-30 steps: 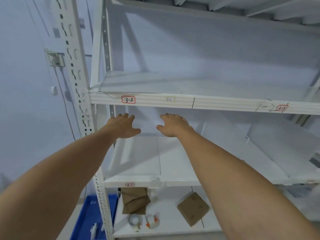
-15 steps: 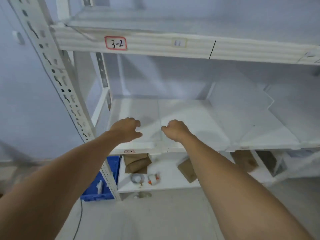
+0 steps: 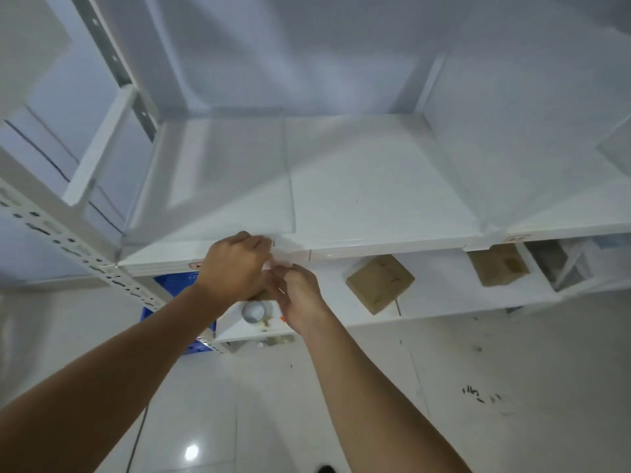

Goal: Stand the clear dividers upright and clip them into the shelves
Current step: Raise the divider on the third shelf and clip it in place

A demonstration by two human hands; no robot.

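Head view: both hands meet at the front lip of the middle shelf (image 3: 375, 247). The left hand (image 3: 235, 268) is curled closed over the edge, and the right hand (image 3: 300, 298) pinches what looks like a small clear clip or tab of a clear divider (image 3: 218, 179), which lies flat on the shelf's left half. Nothing here stands upright yet, so the task seems barely begun: this divider still needs raising and clipping.

A white shelf (image 3: 375, 199) is seen with clear sheets laid flat on it. On the lower shelf (image 3: 440, 302), 2 cardboard boxes (image 3: 379, 283) are placed.
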